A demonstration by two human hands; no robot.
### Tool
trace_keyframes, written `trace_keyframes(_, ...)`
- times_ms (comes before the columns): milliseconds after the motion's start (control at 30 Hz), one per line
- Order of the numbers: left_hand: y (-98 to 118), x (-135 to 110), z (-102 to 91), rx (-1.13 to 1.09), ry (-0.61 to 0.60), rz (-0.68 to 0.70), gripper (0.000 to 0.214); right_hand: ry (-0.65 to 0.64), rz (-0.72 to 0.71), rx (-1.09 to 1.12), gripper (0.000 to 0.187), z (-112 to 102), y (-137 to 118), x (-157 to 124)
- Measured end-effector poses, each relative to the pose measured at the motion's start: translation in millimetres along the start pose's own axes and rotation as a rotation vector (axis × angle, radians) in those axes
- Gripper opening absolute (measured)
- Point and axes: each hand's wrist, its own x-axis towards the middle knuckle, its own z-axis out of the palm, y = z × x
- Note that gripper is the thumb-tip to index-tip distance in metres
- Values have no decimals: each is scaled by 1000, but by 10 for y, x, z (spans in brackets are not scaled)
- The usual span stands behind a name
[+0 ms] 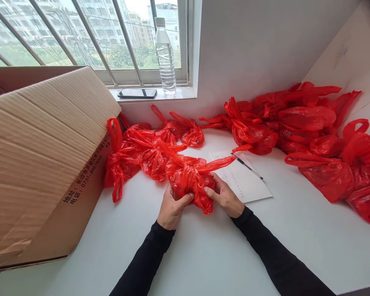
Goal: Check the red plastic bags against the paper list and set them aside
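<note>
A knotted red plastic bag (189,176) lies on the white table (203,255) in front of me, its tied handles sticking out to the upper right. My left hand (172,209) grips its left side with curled fingers. My right hand (224,196) pinches its right side, thumb pressed into the plastic. Both sleeves are black. Just behind it sit several more tied red bags (142,152).
A large cardboard box (40,164) lies tipped at the left. A big heap of red bags (311,131) fills the right side. A sheet of paper (245,181) with a pen (246,165) lies beside my right hand. A water bottle (165,57) and phone (137,93) rest on the windowsill.
</note>
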Motion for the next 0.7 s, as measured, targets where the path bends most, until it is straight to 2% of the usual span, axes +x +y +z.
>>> trace_keyframes(100,-8,15,-10,-21,69,35,57,-62,29,19,48,-8,13,-4)
trace_keyframes(233,-5,16,11,-1,82,70,51,-21,21,43,38,1,63,9)
trace_keyframes(333,-15,11,27,8,70,62,55,-22,30,103,32,37,69,14)
trace_keyframes(433,-37,10,20,15,86,39,63,-65,33,93,35,63,47,3)
trace_keyframes(533,-38,3,13,19,92,22,65,-104,51,60,45,56,43,-11)
trace_keyframes(633,2,-23,33,-7,72,33,67,-64,50,62,54,42,77,-12)
trace_keyframes(700,34,-41,53,-26,15,33,70,-4,29,89,51,39,102,-4)
